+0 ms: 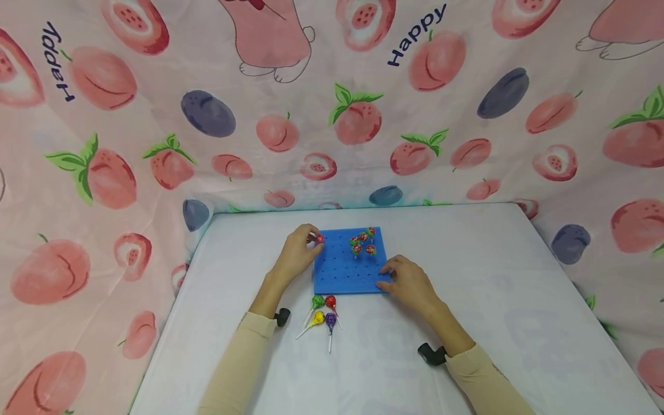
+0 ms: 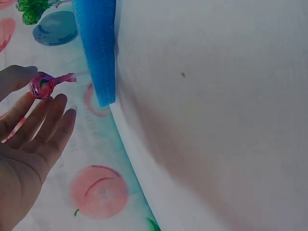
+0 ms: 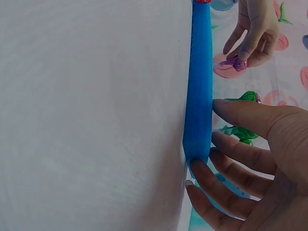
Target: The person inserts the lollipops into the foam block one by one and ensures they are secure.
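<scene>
A blue foam pegboard (image 1: 342, 271) dotted with small holes lies on the table. At its far left corner my left hand (image 1: 298, 253) pinches the head of a red-pink lollipop (image 2: 42, 86) between thumb and fingers. The lollipop's stick points at the board's holed face, its tip close to it. My right hand (image 1: 411, 283) rests its fingertips on the near right part of the board, the thumb (image 3: 240, 113) on the holed face and lower fingers at the side edge. Several red-and-green lollipops (image 1: 357, 249) stand upright in the board's far right area.
In front of the board lie loose lollipops: a green one (image 1: 317, 301), a red one (image 1: 331, 301), a yellow one (image 1: 317, 318) and a purple one (image 1: 330, 320). A white cloth covers the table (image 1: 493, 276); a fruit-patterned curtain (image 1: 441, 190) hangs behind it.
</scene>
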`<action>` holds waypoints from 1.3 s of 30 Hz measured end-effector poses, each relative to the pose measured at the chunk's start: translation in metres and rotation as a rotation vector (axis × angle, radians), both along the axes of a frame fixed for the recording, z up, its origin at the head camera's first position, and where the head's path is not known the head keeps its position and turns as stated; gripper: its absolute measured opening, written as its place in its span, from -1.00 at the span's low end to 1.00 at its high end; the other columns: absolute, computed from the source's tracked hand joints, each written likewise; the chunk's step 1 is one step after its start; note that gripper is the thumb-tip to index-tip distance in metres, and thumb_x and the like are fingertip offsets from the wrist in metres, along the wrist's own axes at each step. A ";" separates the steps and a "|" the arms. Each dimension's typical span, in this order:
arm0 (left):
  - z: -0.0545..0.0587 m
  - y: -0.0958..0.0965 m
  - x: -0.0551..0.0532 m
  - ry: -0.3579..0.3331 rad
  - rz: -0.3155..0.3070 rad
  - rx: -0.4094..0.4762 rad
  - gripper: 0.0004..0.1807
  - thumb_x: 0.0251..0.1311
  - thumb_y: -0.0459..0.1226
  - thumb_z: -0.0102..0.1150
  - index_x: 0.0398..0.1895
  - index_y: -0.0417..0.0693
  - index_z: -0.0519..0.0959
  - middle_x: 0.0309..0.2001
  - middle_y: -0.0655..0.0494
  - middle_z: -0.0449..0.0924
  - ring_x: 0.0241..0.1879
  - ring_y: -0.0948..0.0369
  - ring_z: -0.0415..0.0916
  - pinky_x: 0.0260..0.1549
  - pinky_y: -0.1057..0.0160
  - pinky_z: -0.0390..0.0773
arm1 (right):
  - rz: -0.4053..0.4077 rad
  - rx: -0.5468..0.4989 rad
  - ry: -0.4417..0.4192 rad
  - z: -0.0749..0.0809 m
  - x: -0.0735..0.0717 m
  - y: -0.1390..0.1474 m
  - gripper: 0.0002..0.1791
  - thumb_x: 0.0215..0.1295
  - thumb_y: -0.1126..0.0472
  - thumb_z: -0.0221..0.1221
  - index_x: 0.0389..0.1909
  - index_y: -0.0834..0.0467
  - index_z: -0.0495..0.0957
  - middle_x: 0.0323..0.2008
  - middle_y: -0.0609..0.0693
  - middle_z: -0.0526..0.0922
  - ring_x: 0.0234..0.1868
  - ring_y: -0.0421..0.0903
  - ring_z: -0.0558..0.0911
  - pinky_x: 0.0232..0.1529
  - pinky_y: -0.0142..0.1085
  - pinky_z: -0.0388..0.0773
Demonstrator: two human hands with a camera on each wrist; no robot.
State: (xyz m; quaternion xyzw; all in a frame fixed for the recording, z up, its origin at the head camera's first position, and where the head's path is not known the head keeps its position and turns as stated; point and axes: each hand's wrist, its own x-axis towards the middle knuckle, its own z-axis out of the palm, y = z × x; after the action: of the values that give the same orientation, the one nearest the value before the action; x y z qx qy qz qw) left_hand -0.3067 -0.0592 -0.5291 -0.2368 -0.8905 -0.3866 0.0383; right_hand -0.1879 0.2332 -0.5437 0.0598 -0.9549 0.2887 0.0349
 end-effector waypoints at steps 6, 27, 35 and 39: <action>0.001 -0.002 0.001 0.060 -0.028 -0.025 -0.67 0.33 -0.32 0.38 0.08 -0.16 0.53 0.08 -0.04 0.56 0.06 0.05 0.62 0.14 0.02 0.65 | 0.000 0.001 0.007 -0.002 0.000 0.000 -0.72 0.15 0.08 0.56 -0.21 0.13 0.77 -0.07 0.02 0.67 -0.18 -0.08 0.64 -0.13 -0.08 0.67; 0.028 -0.007 0.046 0.064 -0.110 -0.178 -0.90 0.31 -0.27 0.41 -0.24 0.04 0.64 -0.20 0.19 0.56 -0.22 0.21 0.56 -0.22 0.30 0.64 | 0.004 -0.009 0.024 -0.009 0.000 -0.003 -0.71 0.15 0.07 0.56 -0.21 0.13 0.77 -0.05 0.02 0.68 -0.17 -0.07 0.66 -0.13 -0.10 0.67; 0.037 -0.008 0.071 0.070 -0.169 -0.256 -0.89 0.33 -0.24 0.41 -0.18 0.01 0.66 -0.20 0.16 0.60 -0.23 0.26 0.55 -0.23 0.32 0.65 | 0.002 -0.003 0.020 -0.010 0.000 -0.003 -0.70 0.15 0.05 0.56 -0.19 0.13 0.78 -0.02 0.04 0.69 -0.12 -0.04 0.68 -0.07 -0.05 0.69; 0.042 -0.007 0.081 0.012 -0.219 -0.325 -0.83 0.34 -0.21 0.40 -0.12 -0.06 0.66 -0.19 0.07 0.62 -0.26 0.23 0.52 -0.24 0.27 0.63 | 0.000 -0.002 0.015 -0.009 0.001 -0.003 -0.69 0.15 0.05 0.55 -0.18 0.13 0.78 -0.01 0.04 0.69 -0.11 -0.03 0.68 -0.07 -0.05 0.68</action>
State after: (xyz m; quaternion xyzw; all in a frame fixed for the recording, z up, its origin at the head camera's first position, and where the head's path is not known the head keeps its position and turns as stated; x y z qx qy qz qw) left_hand -0.2257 -0.0666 -0.4871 -0.3375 -0.9099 -0.2383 -0.0376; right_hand -0.1866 0.2301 -0.5526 0.0622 -0.9543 0.2892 0.0423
